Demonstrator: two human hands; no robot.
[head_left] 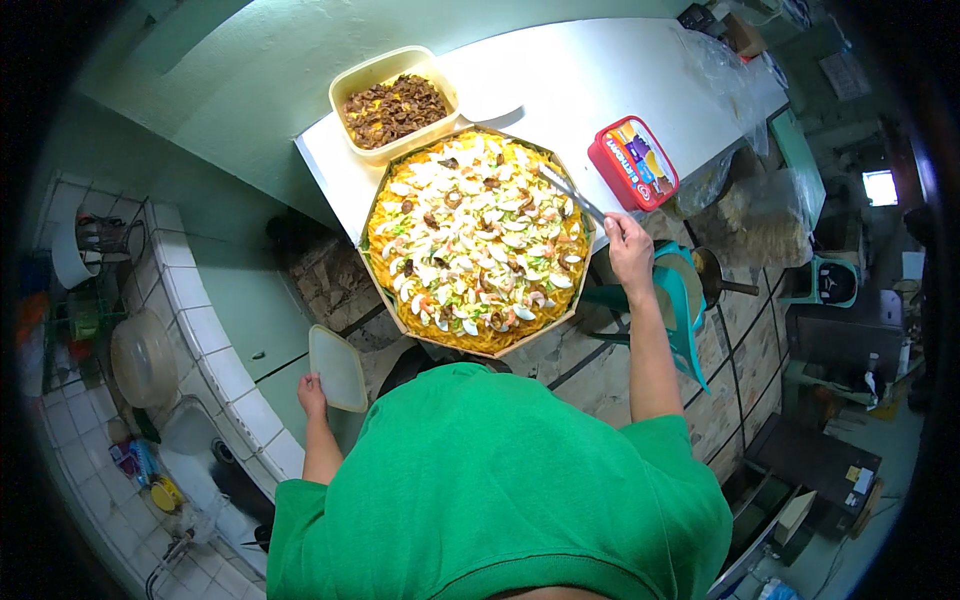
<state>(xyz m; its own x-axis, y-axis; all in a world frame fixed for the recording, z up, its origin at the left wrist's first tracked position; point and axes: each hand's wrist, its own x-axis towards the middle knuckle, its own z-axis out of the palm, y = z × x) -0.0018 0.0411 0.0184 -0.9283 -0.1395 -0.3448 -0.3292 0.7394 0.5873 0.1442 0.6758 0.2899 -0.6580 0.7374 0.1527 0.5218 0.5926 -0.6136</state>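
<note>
At the centre of the frame, a large octagonal tray with a pale, low wall [540, 339] is holding a heap of yellow-orange noodles [380, 240], which are lying under white egg slices, pink shrimp-like bits, green shreds and a few dark brown pieces. The tray is overhanging the near edge of a white, smooth-topped table [570, 75]. Right of centre, the person's right hand [629, 250] is grasping a long, narrow, silver metal utensil [573, 192], fingers curling around its near end; its far end is reaching over the tray's upper right, though whether it is touching the food is unclear. At lower left, the left hand [312, 394] is pinching the edge of a translucent white rectangular plastic lid [337, 369] below the table's level. Behind the tray, at upper left, a cream rectangular plastic container [395, 152] is holding chopped dark brown pieces [398, 108] with yellow bits among them. At upper right, a red rectangular plastic tub [634, 165] is standing closed under a printed lid, its contents hidden.
</note>
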